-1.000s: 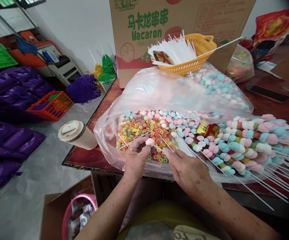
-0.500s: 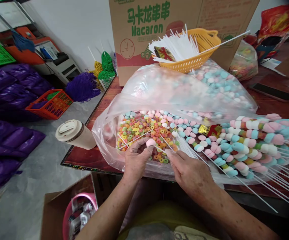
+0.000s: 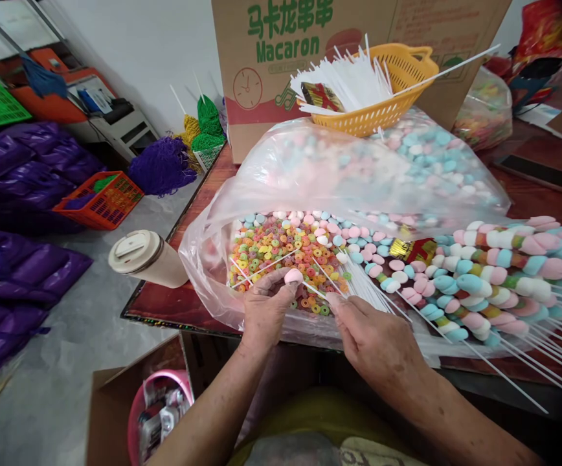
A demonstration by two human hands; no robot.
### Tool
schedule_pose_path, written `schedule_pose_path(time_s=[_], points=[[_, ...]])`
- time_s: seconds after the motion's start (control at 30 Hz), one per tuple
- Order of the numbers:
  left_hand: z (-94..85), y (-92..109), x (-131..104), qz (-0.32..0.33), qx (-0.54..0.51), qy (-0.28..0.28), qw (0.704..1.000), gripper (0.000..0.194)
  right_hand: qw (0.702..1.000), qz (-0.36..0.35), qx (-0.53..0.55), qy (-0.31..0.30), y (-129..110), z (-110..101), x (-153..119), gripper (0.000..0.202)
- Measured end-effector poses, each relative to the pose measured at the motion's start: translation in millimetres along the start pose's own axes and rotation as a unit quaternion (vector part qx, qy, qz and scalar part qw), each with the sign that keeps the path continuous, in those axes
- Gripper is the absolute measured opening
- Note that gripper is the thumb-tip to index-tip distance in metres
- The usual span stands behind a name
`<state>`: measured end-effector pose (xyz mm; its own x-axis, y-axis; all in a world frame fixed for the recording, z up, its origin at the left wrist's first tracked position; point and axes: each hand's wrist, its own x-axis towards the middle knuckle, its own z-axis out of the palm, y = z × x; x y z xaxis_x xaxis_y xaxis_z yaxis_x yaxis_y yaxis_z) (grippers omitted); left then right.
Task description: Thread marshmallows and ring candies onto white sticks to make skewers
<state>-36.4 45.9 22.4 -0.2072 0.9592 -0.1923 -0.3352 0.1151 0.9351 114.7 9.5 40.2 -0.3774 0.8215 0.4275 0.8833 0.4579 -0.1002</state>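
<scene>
Between the thumb and fingers of my left hand [image 3: 270,304] is a pink marshmallow [image 3: 293,277]. My right hand [image 3: 366,327] pinches a thin white stick [image 3: 314,290], whose far end meets the marshmallow; how deep it goes in is hidden. Under and beyond both hands spread many ring gummies [image 3: 266,249] in yellow, orange and green. Loose pink, white and blue marshmallows [image 3: 353,231] lie behind them. A bunch of bare white sticks [image 3: 364,285] rests just past my right hand. Finished-looking skewers [image 3: 494,278] of marshmallows and gummies are piled at the right.
A clear plastic bag [image 3: 281,162] of marshmallows covers the table's middle. Behind it stand a yellow basket [image 3: 382,120] of sticks and a Macaron carton [image 3: 256,129]. A lidded cup [image 3: 147,259] is at the left edge, a phone [image 3: 540,173] at the right. Below sits a pink tub [image 3: 135,414].
The view has shifted slightly, so the basket and skewers sit a little further right. Both hands keep the same hold on the marshmallow and stick.
</scene>
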Motion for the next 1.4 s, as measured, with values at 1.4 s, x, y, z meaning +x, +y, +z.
schedule_pose_path(time_s=[1.4], points=[[-9.7, 3.3, 15.7, 0.224, 0.494, -0.076, 0.837, 0.021, 0.981, 0.120, 0.140, -0.052, 29.7, 39.1, -5.7, 0.024]])
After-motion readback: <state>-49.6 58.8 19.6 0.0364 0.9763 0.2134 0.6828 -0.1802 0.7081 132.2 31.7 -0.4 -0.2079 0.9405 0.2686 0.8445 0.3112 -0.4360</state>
